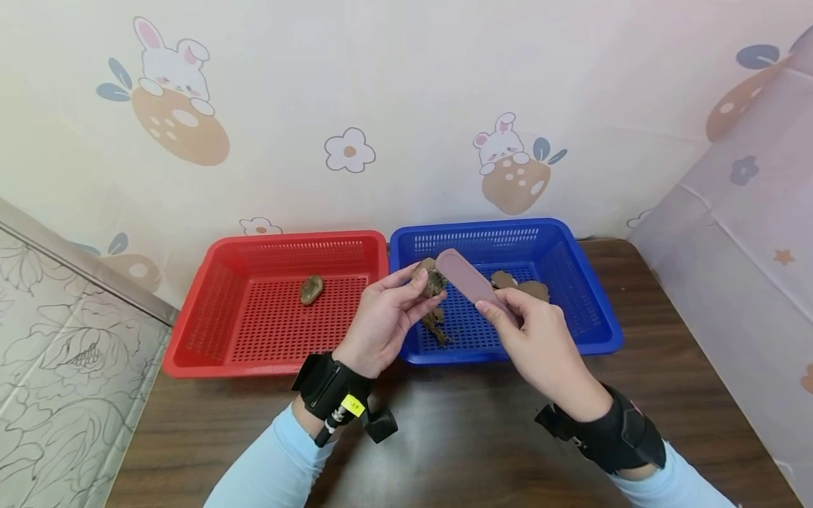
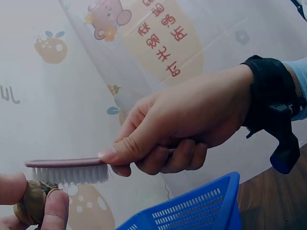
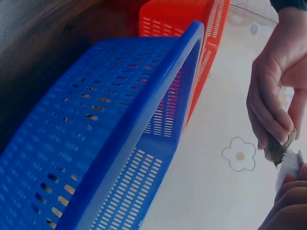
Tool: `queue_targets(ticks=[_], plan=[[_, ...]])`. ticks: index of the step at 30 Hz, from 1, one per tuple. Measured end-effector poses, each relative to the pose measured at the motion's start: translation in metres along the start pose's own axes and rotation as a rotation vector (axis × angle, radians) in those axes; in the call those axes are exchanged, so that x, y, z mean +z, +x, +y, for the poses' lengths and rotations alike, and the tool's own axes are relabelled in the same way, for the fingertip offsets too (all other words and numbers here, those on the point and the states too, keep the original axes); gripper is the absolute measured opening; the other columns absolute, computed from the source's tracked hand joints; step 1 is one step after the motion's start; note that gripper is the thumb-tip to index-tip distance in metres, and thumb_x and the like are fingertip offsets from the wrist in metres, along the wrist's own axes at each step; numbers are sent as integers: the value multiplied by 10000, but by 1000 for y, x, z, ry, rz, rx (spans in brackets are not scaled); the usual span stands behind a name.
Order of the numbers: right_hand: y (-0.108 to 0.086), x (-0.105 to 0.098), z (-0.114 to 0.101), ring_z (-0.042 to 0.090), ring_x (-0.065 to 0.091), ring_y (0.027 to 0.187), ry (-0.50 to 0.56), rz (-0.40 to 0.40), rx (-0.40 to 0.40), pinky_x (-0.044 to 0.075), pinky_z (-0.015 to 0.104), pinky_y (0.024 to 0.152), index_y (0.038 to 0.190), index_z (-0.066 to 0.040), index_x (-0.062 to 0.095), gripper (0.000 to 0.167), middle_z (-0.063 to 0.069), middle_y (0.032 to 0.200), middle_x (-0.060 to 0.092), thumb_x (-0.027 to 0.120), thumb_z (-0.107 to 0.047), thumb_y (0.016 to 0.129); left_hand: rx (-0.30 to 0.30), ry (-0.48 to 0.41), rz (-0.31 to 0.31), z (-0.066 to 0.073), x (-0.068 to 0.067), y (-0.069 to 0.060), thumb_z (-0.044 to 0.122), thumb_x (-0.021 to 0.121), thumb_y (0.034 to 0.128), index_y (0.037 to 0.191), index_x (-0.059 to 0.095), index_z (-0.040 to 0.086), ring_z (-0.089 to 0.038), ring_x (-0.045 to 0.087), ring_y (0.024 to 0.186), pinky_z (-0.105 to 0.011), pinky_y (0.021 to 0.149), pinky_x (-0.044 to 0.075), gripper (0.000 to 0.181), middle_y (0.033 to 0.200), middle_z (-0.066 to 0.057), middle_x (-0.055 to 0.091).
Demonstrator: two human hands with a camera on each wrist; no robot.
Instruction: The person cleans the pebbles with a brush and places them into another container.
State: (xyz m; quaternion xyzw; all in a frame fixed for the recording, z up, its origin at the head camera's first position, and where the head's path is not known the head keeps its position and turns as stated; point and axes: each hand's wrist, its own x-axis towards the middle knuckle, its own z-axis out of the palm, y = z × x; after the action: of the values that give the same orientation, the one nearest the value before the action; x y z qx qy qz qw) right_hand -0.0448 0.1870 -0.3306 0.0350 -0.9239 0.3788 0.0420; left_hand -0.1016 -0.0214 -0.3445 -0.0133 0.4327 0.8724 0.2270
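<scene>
My left hand [image 1: 380,323] pinches a small brown, mud-smeared lump [image 2: 29,205] between thumb and fingers, above the left part of the blue basket [image 1: 601,310]. In my right hand [image 1: 547,344] is a brush [image 2: 67,163] with a dull pink back, gripped by its handle. Its pale bristles [image 2: 72,174] point down, and their front end meets the lump in the left wrist view. The lump's exact kind cannot be told. Fingers cover part of it in the head view.
A red basket [image 1: 222,365] stands left of the blue one, holding one olive-brown lump [image 1: 311,289]. Inside the blue basket lie brown lumps [image 1: 535,290] and muddy scraps [image 1: 435,330]. Both baskets stand on a dark wooden table [image 1: 457,437] against a patterned wall covering [image 1: 413,77].
</scene>
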Motion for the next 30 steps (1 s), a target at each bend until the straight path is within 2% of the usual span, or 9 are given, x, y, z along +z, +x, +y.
queue_targets(ticks=[6, 10, 13, 16, 19, 26, 30], plan=[[-1, 1, -1, 122, 486, 528, 22, -18, -5, 368, 245, 402, 1125, -187, 616, 410, 7, 674, 541, 503, -516, 909, 9, -16, 2, -1, 0, -2, 171, 596, 915, 1277, 573, 104, -245, 608, 1129, -320, 922, 513, 369, 1279, -124, 586], [-1, 1, -1, 117, 483, 526, 20, 3, -13, 366, 241, 401, 1112, -181, 615, 395, 9, 670, 543, 507, -504, 912, 20, -21, -20, 1, 3, -4, 170, 597, 915, 1281, 566, 99, -251, 611, 1123, -321, 926, 510, 375, 1284, -140, 574], [1, 0, -1, 126, 498, 546, 17, 23, -3, 371, 242, 406, 1112, -180, 614, 409, 11, 694, 565, 505, -517, 908, 30, -16, -13, 1, 5, -5, 169, 594, 917, 1291, 554, 99, -255, 609, 1120, -323, 925, 511, 383, 1292, -145, 553], [-1, 0, -1, 127, 503, 549, 35, 8, -4, 376, 245, 409, 1111, -193, 618, 400, 1, 694, 567, 513, -518, 903, 38, -20, -13, 2, 6, -7, 171, 583, 924, 1292, 554, 105, -259, 600, 1134, -316, 927, 512, 375, 1298, -139, 556], [-4, 0, -2, 121, 499, 542, 56, -5, -24, 379, 245, 412, 1115, -188, 618, 377, 2, 688, 562, 523, -490, 909, 38, -26, -23, 3, 8, -9, 180, 585, 924, 1288, 560, 112, -255, 598, 1136, -310, 930, 511, 371, 1295, -132, 570], [2, -2, 0, 136, 520, 582, 43, 30, -16, 390, 235, 416, 1104, -168, 615, 391, 15, 752, 606, 521, -493, 908, 33, -16, -13, 4, 10, -10, 194, 581, 926, 1311, 536, 104, -244, 599, 1118, -312, 935, 506, 398, 1292, -138, 547], [0, -2, 0, 138, 505, 562, 66, 10, -30, 375, 243, 415, 1096, -170, 621, 370, 24, 705, 577, 527, -476, 912, 24, -17, -29, 4, 11, -10, 197, 571, 933, 1322, 525, 108, -248, 583, 1144, -307, 949, 496, 402, 1310, -132, 538]])
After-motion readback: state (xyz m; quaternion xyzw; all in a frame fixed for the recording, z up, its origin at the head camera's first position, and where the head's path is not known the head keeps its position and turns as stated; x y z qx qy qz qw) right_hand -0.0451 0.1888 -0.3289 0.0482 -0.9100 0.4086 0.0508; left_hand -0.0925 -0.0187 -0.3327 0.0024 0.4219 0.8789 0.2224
